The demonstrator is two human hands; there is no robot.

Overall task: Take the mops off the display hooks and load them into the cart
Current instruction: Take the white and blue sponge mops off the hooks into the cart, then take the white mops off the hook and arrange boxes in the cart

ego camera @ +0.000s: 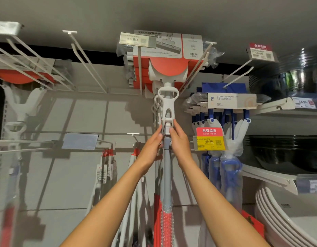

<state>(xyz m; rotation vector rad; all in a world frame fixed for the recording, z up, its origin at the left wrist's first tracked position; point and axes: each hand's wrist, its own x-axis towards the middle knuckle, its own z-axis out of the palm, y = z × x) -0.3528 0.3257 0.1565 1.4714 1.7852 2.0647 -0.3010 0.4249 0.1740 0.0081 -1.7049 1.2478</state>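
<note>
- While the front mop (pixel 167 104) hangs by its red-and-white head card on the display hooks (pixel 140 68), both hands grip its shaft under the white wringer handle.
- Left hand (pixel 153 145): fingers wrapped on the grey pole (pixel 167 168). Right hand (pixel 178 139): fingers pinched on the white collar.
- My call: lift first, then slide the head forward along the prongs; don't yank down.
- Risk: mops behind may drag along.
- Cart not in view.
</note>
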